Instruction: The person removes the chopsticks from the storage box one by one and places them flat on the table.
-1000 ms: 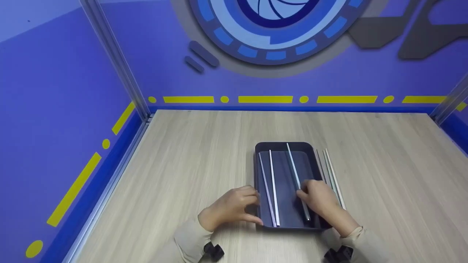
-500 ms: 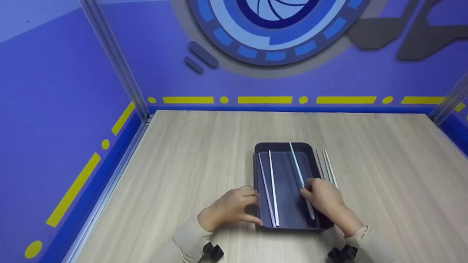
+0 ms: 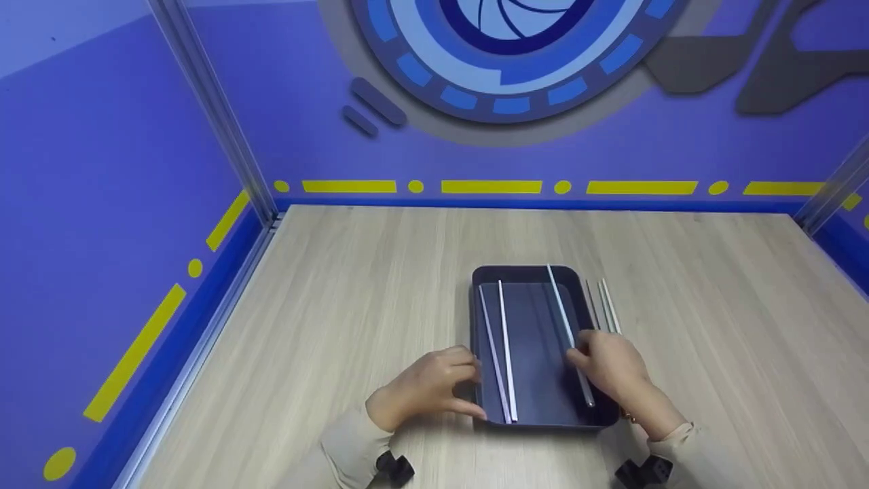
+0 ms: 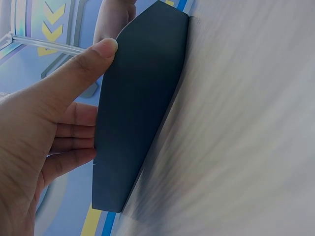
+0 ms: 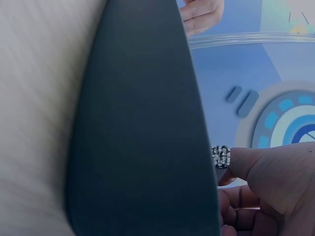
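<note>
A dark rectangular tray (image 3: 536, 384) lies on the table. My right hand (image 3: 614, 363) pinches a light-blue chopstick (image 3: 561, 305) with a metallic end, slanting over the tray's right part. In the right wrist view, the chopstick's glittery end (image 5: 221, 157) shows beyond the tray wall, beside the fingers. My left hand (image 3: 434, 382) holds the tray's left edge, its thumb (image 4: 105, 48) on the rim near the front corner and its fingers bent against the side. Inside the tray, a lilac chopstick (image 3: 494, 353) and a white chopstick (image 3: 506, 346) lie at the left, almost touching at their near ends.
Several more chopsticks (image 3: 607, 305) lie on the wooden table (image 3: 353, 292) just right of the tray, partly hidden by the right hand. Blue printed walls (image 3: 380, 159) enclose the table at the back and sides.
My right hand has shifted a little to the right, carrying the light-blue chopstick toward the tray's right side. The left hand and the tray stay where they were.
</note>
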`<state>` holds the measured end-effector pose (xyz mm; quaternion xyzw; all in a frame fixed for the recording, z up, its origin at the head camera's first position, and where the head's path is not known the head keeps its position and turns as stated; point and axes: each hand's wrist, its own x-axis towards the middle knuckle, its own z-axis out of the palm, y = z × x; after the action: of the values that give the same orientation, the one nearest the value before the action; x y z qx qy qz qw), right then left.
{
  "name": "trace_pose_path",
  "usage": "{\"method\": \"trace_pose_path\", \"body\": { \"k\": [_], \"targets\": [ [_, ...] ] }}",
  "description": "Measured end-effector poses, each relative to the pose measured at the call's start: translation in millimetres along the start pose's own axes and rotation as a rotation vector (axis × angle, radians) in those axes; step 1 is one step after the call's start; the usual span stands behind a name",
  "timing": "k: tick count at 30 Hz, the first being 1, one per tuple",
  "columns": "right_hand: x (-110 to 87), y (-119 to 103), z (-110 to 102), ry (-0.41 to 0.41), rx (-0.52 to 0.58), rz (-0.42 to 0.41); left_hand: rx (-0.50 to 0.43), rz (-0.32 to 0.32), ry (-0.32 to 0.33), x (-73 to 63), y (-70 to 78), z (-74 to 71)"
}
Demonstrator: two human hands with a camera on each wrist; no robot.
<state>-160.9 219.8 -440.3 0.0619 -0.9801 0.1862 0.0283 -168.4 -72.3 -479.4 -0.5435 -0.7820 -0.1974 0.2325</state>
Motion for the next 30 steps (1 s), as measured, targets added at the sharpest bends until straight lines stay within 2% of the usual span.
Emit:
{"method": "trace_pose_path", "body": {
  "k": [10, 20, 30],
  "targets": [
    [0.8, 9, -7, 0.005, 0.016, 0.004, -0.006, -0.022, -0.022, -0.4, 1.5, -1.3],
    [1.0, 19, -12, 0.013, 0.029, 0.004, 0.009, -0.013, -0.021, -0.8, 1.7, -1.7],
    [-2.1, 32, -18, -0.026, 0.047, 0.032, -0.002, -0.013, -0.02, -0.1, 1.1, -1.7]
  ]
}}
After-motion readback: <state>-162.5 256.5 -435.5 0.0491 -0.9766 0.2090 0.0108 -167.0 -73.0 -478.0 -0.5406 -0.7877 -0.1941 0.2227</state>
